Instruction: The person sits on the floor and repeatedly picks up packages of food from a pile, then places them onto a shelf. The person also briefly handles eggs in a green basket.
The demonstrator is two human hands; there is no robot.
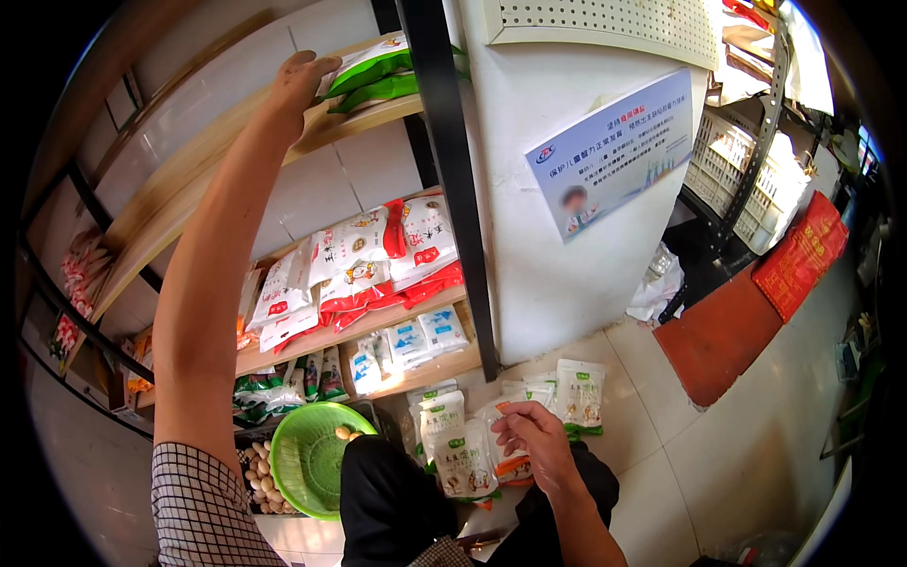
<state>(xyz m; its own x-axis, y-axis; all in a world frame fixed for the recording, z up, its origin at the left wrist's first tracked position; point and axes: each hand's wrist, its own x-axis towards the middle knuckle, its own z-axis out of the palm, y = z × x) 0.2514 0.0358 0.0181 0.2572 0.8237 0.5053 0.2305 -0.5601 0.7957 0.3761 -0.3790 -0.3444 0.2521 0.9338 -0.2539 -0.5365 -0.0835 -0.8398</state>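
My left hand (pixel 306 74) reaches up to the top wooden shelf and grips the near end of a white bag with a green edge (pixel 375 69). Beneath that bag lies a second green one (pixel 379 92). My right hand (pixel 533 441) hangs low between my knees, fingers loosely curled and apart, holding nothing. Just under it sits a white pouch with an orange band (pixel 511 464). White and green pouches with printed writing (pixel 464 461) stand in a cluster on the floor beside it. Another such pouch (pixel 579 393) leans at the right of the cluster.
Red-and-white bags (pixel 358 244) fill the middle shelf; small blue-and-white packets (pixel 407 344) lie below. A green plastic basket (pixel 305 461) holds a few egg-like items, next to a crate of similar ones (pixel 263 475). A black shelf post (pixel 453 184) stands before a wall poster (pixel 613 152).
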